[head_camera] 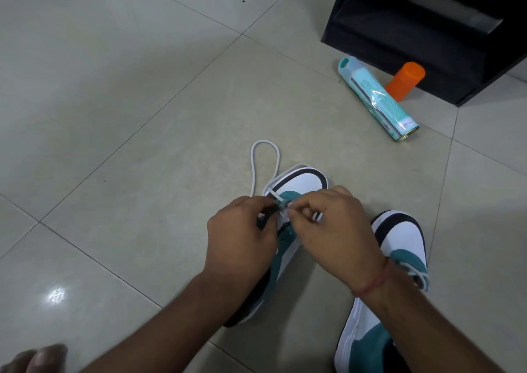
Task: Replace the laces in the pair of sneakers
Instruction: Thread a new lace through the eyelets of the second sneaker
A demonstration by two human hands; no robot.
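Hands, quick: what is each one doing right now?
Left hand: closed, gripping the sneaker by its eyelet edge.
Right hand: closed, pinching the white lace at an eyelet.

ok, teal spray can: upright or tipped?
Tipped. The teal spray can lies on its side on the floor tiles, beside the upright orange cap.

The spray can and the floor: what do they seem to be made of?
The spray can looks like metal: its bare bottom rim shines silver; a glossy teal printed label covers the body, and the cap looks plastic. The floor looks like glazed ceramic tile: pale squares with thin joints and a bright reflection.
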